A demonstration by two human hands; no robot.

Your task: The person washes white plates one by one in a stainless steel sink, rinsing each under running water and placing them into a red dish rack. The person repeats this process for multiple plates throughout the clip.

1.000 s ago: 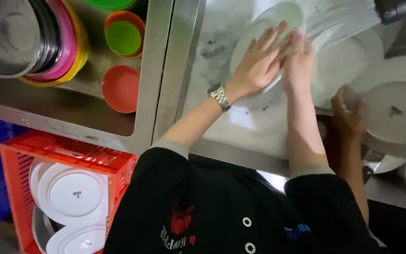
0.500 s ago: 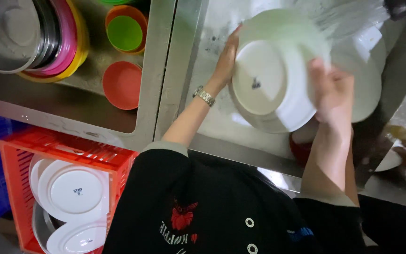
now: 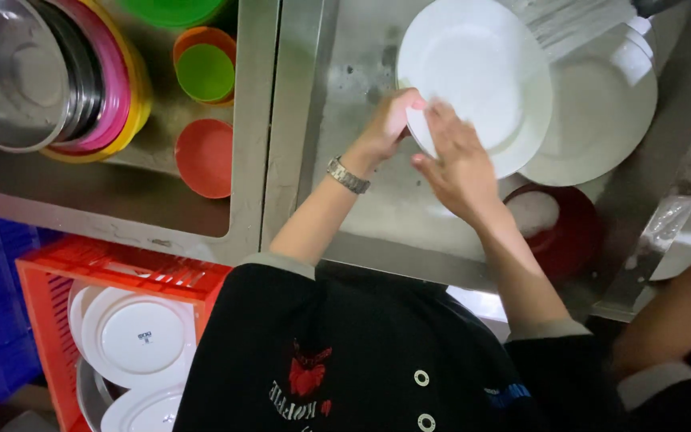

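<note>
Seen from above, a person in a black top stands at a steel sink bench (image 3: 281,120).

At the far left, on the floor below the bench's near edge, an orange plastic crate (image 3: 49,288) holds several round white plates (image 3: 141,336) stacked base up; these look finished with.

Above it, in the left basin, a steel mixing bowl (image 3: 9,72) nests in a stack of pink and yellow plastic basins (image 3: 117,80). Beside these sit an orange plastic cup with a green one inside (image 3: 205,68) and a flat orange plastic bowl (image 3: 205,156).

In the right basin, near its left wall, the person's left hand (image 3: 385,128), with a metal wristwatch (image 3: 348,176) on that wrist, closes its fingers on the lower left rim of a large round white ceramic plate (image 3: 481,72). The right hand (image 3: 457,164) presses on the same rim just beside it, fingers spread rather than clearly clamped. The plate is held face up above the basin's far left corner, under a stream of water (image 3: 577,24) falling from the top right.

Further right, a second white plate (image 3: 601,120) lies in the basin, partly under the first. A dark red bowl with suds (image 3: 553,224) sits near the basin's near edge. Both appear unwashed, so rinsing seems partway through.

At the right edge, another person's forearm (image 3: 673,312) reaches in.
</note>
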